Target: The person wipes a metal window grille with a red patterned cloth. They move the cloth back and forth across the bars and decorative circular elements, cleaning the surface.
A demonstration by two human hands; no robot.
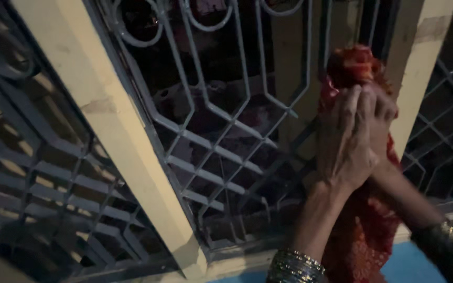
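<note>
The red patterned cloth (pixel 360 230) is at the right of the scene, bunched into a knot at the top and hanging down in a long fold to the lower edge of view. My left hand (pixel 344 141) lies flat over the bunched part, fingers extended and close together, pressing it; it is not curled around the cloth. My right hand (pixel 384 118) sits behind the left, fingers wrapped on the same bunch, closed on the cloth. Both wrists carry stacks of metal bangles (pixel 294 266).

The cloth is held up just in front of a grey metal window grille (pixel 221 136), near its right-hand edge. A cream pillar (pixel 420 68) rises immediately right of the hands, and a broader cream pillar (pixel 116 141) divides the grilles at left. A pale ledge (pixel 237 264) runs along the foot of the grille. Open room lies near me, below the hands; a blue surface (pixel 410 264) shows there.
</note>
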